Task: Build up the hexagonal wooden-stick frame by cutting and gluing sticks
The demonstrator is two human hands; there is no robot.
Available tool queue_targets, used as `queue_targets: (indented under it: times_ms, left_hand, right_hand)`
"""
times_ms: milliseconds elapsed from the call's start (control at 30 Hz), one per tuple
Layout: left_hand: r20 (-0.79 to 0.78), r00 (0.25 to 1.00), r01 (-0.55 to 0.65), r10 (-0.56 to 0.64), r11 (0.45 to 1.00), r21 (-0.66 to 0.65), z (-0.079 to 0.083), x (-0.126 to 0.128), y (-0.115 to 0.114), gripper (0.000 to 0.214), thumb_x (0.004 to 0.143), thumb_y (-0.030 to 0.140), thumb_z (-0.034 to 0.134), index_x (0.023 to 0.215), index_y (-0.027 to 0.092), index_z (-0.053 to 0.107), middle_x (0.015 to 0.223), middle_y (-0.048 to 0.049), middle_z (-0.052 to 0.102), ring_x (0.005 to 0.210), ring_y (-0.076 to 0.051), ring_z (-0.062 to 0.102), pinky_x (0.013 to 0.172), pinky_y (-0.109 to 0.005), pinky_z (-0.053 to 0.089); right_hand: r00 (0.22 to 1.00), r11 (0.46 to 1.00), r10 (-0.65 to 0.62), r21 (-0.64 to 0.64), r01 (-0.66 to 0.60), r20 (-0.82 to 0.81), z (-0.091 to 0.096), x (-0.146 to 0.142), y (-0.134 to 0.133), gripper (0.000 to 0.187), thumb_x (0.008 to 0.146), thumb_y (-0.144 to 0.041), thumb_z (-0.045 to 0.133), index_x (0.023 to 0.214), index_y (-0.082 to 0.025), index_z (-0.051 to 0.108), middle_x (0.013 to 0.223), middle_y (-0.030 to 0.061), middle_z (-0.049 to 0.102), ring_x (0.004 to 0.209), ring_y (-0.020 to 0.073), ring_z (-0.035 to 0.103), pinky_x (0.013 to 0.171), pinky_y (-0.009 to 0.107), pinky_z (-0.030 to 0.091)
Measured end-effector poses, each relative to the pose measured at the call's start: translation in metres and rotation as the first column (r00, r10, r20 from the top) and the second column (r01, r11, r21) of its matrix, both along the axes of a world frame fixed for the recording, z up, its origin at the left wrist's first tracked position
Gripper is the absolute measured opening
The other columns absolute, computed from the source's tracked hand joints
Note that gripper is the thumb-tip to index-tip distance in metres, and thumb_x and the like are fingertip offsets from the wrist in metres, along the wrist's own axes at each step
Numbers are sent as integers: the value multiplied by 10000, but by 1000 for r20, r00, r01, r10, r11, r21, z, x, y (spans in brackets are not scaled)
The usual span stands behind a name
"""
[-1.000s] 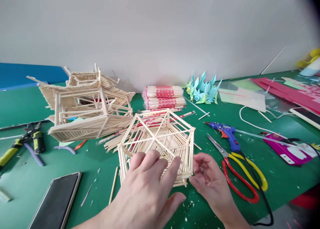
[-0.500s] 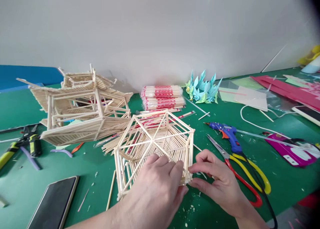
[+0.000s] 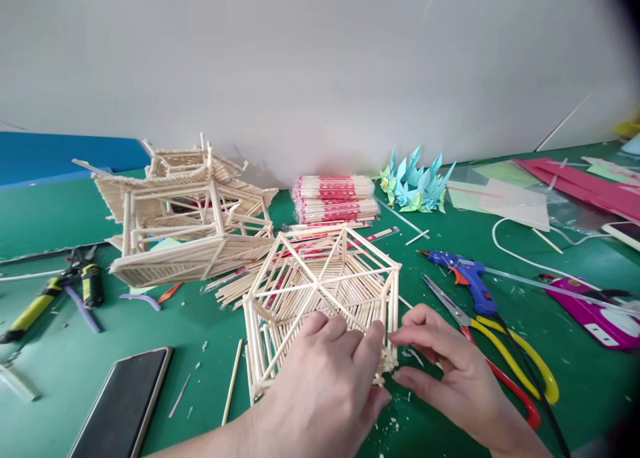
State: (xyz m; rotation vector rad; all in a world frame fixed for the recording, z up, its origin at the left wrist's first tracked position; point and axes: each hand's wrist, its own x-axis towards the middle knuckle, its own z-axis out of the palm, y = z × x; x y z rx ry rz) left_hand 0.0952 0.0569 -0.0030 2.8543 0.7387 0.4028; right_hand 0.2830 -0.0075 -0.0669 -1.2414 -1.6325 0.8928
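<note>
A six-sided frame (image 3: 316, 283) of thin wooden sticks, with spokes meeting at its middle and slatted sides, lies in front of me. My left hand (image 3: 327, 371) reaches over its near side, fingers bent around the near-right corner and thumb below, gripping it; the exact hold is partly hidden. Beside that same corner is my right hand (image 3: 445, 368), its forefinger and thumb parted, with nothing visible between them. The forefinger tip is very close to the frame's right upright; I cannot tell if it touches. Pale scraps cling at the corner.
A larger stick building (image 3: 200, 211) stands back left. Wrapped stick bundles (image 3: 335, 198) and a blue paper-folded piece (image 3: 417, 181) sit along the wall. Rightward lie a blue glue gun (image 3: 465, 278) and scissors (image 3: 493, 341). Leftward are pliers (image 3: 65, 288) and a phone (image 3: 123, 401).
The whole view has shifted, so things appear farther right. My right thumb and forefinger have parted from the frame's corner. My left hand keeps its place on the frame.
</note>
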Motion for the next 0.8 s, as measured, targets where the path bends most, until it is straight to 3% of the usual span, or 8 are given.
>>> queue_targets:
  times_ms: [133,267,333,400,533,633,800]
  left_hand:
    - [93,995,-43,32,992,115,4,-23,-7,554,644,248,717,1140,87,529,859,-70,693,758,-237,589,657,-377,482]
    - [154,980,-158,125,961,226,1,-61,-13,452,737,300,638,1148,142,537,1004,-73,671,933,-248,556,759,-360,442]
    - [209,959,-240,192,941,238,-7,-78,-17,434,754,301,631,1152,153,541,1061,-88,640,972,-259,545,776,-367,435]
    - [299,917,-333,262,917,219,-19,-91,-23,416,757,275,641,1140,144,547,1078,-111,613,970,-268,553,785,-387,436]
    - [475,800,-452,367,889,76,-44,-100,-36,357,754,179,660,1092,129,555,1043,-125,608,959,-256,571,792,-407,459]
    - [571,719,-479,397,878,-8,-59,-97,-42,393,725,102,677,1095,124,545,1028,-128,621,969,-254,570,800,-422,476]
    - [652,638,-524,410,852,-23,-69,-88,-46,356,734,78,653,1068,125,539,963,-103,645,922,-221,584,790,-390,492]
  right_hand:
    - [995,992,-103,68,104,-6,2,5,-7,306,825,-219,602,1106,-296,508,931,10,430,716,118,437,569,215,408]
    - [943,924,-326,193,331,-62,13,2,-12,198,842,-161,557,1016,-255,538,821,-7,439,646,100,427,559,187,421]
    - [925,889,-378,260,376,-43,21,-5,-14,179,831,-126,556,969,-239,556,826,1,477,668,106,452,550,187,422]
    - [931,882,-363,341,327,45,31,-15,-13,203,804,-77,563,946,-222,573,854,14,518,730,122,487,573,205,429]
    - [926,879,-195,476,19,324,49,-42,-4,241,776,-39,572,968,-179,612,846,32,571,762,144,513,655,255,440]
    - [879,861,-95,482,-163,468,57,-67,6,202,796,-84,584,970,-169,642,835,41,616,733,154,510,653,271,435]
    - [850,876,-81,443,-188,520,57,-98,21,145,838,-116,529,861,-168,663,759,27,642,681,160,505,639,296,402]
